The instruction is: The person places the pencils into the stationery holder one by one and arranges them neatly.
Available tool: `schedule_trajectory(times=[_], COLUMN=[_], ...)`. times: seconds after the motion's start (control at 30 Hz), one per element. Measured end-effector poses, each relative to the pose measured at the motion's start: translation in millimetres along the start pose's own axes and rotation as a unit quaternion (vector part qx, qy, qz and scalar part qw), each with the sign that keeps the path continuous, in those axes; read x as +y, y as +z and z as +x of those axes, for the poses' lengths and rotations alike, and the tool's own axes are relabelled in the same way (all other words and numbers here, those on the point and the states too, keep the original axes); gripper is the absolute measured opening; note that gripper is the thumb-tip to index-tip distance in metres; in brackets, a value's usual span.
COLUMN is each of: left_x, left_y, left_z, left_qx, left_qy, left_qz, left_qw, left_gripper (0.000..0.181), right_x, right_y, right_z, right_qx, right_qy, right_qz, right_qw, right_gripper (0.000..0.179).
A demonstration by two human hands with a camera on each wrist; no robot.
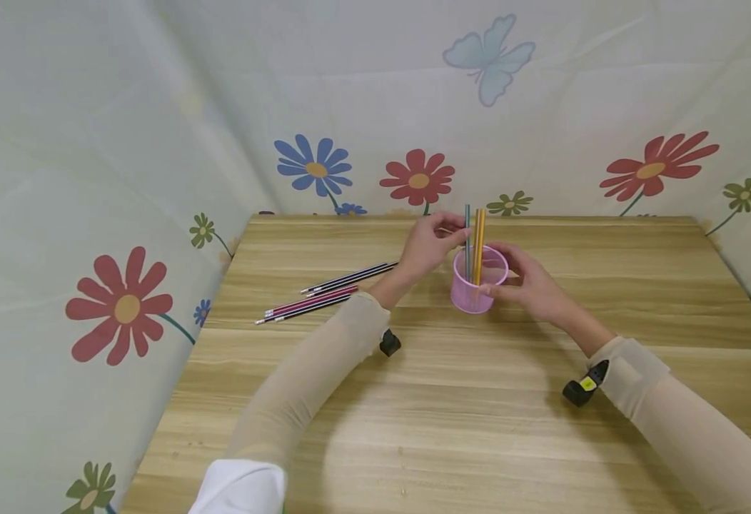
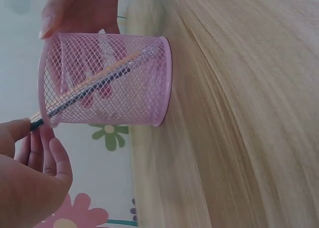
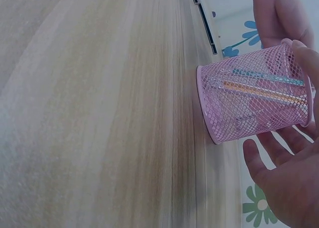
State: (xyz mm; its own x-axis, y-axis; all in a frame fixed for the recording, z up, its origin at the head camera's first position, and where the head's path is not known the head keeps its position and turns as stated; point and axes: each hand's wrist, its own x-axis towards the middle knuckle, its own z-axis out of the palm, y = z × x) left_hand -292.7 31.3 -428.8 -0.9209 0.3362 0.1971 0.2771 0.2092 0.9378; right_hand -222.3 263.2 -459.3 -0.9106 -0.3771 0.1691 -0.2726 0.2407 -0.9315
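Note:
A pink mesh pencil cup (image 1: 464, 298) stands upright on the wooden table. Inside it lean several pencils, among them a yellow pencil (image 1: 481, 232) and a green pencil (image 1: 467, 218). At the cup's left, my left hand (image 1: 428, 246) pinches the green pencil near its upper end, its lower part inside the cup. My right hand (image 1: 538, 287) grips the cup from the right, thumb on the near side and fingers behind. Through the mesh in the left wrist view, the pencils (image 2: 94, 83) slant toward the base.
Left of the cup, several striped pencils with white ends lie on the table, black ones (image 1: 350, 277) and a red one (image 1: 314, 301). A flower-printed cloth (image 1: 363, 93) hangs behind the table's back edge and along its left side.

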Motion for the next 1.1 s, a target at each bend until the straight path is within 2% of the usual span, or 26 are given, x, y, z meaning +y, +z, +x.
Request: schedule_trajectory(times=[0.17,0.37,0.6,0.83,0.97,1.1], left_x=[0.6,-0.7,-1.4,1.2,0.2,-0.2], left_y=[1.2,3.1,7.4,9.0,-0.3,-21.9], left_z=[0.6,4.9,8.5,7.3,4.3,2.2], left_qx=[-0.001,-0.013,-0.011,-0.019,-0.047,-0.071], left_qy=[-0.015,-0.016,-0.024,-0.019,-0.009,-0.012], left_qz=[-0.003,-0.002,0.004,0.037,0.046,0.063], left_qw=[0.9999,0.9998,0.9996,0.9990,0.9978,0.9954], left_gripper=[0.025,0.025,0.024,0.023,0.027,0.034], right_x=[-1,-1,0,1,0,-2], right_y=[-1,-1,-1,-2,-2,-2], right_z=[-0.6,-1.3,0.1,0.2,0.0,-1.1], right_qx=[-0.004,-0.002,-0.002,0.003,0.003,0.000], right_qy=[0.001,0.003,-0.005,0.001,0.000,0.001], right_qz=[0.010,0.018,0.004,0.010,0.014,0.015], right_qw=[0.9999,0.9998,1.0000,0.9999,0.9999,0.9999], right_gripper=[0.076,0.076,0.078,0.076,0.076,0.077])
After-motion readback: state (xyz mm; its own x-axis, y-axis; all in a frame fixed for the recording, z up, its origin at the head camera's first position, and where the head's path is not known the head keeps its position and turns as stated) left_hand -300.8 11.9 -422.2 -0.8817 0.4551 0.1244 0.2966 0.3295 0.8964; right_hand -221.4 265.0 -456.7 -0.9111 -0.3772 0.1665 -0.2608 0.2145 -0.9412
